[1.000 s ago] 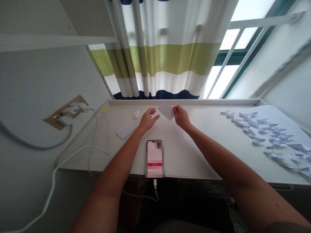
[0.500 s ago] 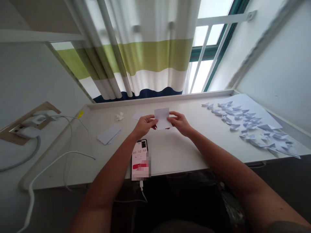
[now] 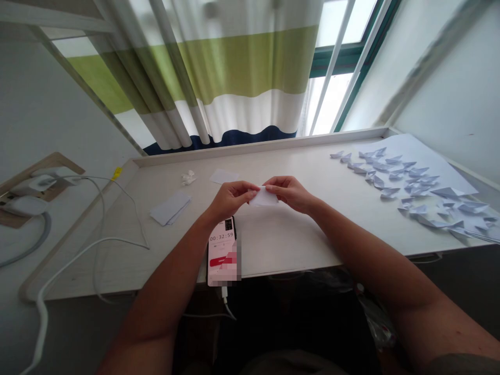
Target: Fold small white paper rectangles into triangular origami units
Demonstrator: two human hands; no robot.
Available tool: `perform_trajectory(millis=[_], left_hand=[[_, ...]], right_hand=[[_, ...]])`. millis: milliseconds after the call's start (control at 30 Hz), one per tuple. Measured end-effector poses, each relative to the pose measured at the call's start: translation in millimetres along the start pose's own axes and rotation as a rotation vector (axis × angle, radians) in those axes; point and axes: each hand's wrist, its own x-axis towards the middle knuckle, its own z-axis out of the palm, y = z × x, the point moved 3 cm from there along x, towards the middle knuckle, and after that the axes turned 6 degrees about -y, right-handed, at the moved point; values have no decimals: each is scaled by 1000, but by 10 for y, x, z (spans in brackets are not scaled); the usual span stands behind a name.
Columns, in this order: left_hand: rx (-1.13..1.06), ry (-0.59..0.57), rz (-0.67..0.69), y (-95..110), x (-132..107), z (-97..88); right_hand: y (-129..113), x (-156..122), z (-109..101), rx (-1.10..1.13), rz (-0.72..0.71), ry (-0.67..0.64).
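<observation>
From where I stand, both hands meet over the middle of the desk (image 3: 289,247), closed on one small white paper (image 3: 265,199). The left hand (image 3: 231,199) pinches it at its left end between thumb and fingers, and the right hand (image 3: 292,195) grips its upper edge the same way, thumbs close together; a hold from two sides like that presumably keeps so light a piece flat and steady. The fingers cover much of that upper edge, so I can't say for certain whether it is doubled over there. To the left, a stack of paper sheets (image 3: 170,209) and, beyond the left hand, a loose sheet (image 3: 224,176) lie within easy reach, likely why they were put on that side. A crumpled white wad (image 3: 188,178) sits near them, out of the way. The phone (image 3: 222,255) lies face up by the left forearm at the front edge, probably so its timer can be read and its cable (image 3: 224,293) can hang down. Far right, folded paper shapes (image 3: 419,172) crowd together, many on a large sheet (image 3: 416,148), well apart from the hands, perhaps to save them from being knocked.
</observation>
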Motion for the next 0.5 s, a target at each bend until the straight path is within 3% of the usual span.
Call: perform_trajectory(millis=[167, 367, 500], left_hand=[[-41, 53, -17, -83, 29, 20], [85, 95, -28, -81, 28, 5], [132, 26, -35, -95, 20, 41]], right_hand=[[2, 7, -7, 29, -35, 76], [-22, 3, 8, -13, -80, 84], [-12, 3, 34, -133, -127, 63]])
